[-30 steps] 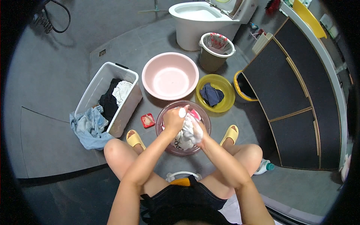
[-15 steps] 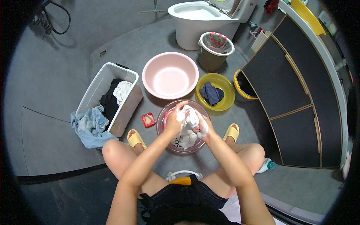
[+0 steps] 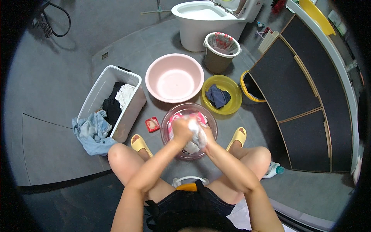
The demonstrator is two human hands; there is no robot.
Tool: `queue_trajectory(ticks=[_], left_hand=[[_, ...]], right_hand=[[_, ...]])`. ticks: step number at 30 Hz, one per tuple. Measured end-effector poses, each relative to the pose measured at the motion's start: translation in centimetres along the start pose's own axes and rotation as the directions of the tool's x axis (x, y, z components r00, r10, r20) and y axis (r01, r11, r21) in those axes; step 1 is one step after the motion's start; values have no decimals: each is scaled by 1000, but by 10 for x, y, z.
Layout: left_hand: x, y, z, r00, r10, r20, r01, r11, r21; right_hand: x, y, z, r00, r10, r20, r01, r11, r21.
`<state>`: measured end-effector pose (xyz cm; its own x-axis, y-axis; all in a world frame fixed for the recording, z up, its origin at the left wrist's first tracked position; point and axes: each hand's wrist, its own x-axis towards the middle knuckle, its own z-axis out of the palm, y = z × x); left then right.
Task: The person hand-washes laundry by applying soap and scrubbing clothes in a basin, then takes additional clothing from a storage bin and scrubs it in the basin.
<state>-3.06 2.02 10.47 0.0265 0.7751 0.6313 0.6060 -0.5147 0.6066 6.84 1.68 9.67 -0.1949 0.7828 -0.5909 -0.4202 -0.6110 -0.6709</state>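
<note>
Over a translucent purplish basin (image 3: 165,137), my left hand (image 3: 182,130) and my right hand (image 3: 207,133) are close together, gripping a soapy white garment (image 3: 197,136) bunched between them. Foam clings to the cloth and to the fingers, and motion blurs both hands. Behind them, pink-and-white cloth (image 3: 201,117) shows inside the basin. To the left of the basin, a red soap dish (image 3: 152,124) with a pale bar of soap lies on the floor.
A pink basin (image 3: 174,78) stands ahead; a yellow basin (image 3: 231,105) with dark blue cloth is right of it. At left is a clothes bin (image 3: 130,111) with jeans (image 3: 92,133) over its edge. Farther back are a trash can (image 3: 218,61) and toilet (image 3: 193,34); a dark cabinet (image 3: 290,85) stands right.
My hands have drawn closer together, with the left turned knuckles-up over the white garment. More of the pink-and-white cloth now shows behind them.
</note>
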Motion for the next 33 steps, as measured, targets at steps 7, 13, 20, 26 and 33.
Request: queue_trajectory(ticks=[7, 13, 20, 26, 33], left_hand=[[2, 5, 2, 1000, 5, 1, -5, 999, 51], [-1, 10, 2, 999, -22, 49, 18, 996, 83], [15, -29, -2, 813, -525, 252, 572, 803, -171], [18, -26, -16, 604, -360, 711, 793, 360, -491], [19, -49, -21, 667, -656, 353, 693, 374, -616]], right_hand=[[0, -6, 10, 999, -35, 24, 32, 991, 127], [12, 0, -4, 1000, 17, 18, -21, 966, 257], [8, -33, -19, 928, 183, 323, -193, 981, -1], [21, -30, -39, 948, -91, 304, 163, 962, -220], [18, -8, -34, 899, -360, 249, 436, 795, -422]])
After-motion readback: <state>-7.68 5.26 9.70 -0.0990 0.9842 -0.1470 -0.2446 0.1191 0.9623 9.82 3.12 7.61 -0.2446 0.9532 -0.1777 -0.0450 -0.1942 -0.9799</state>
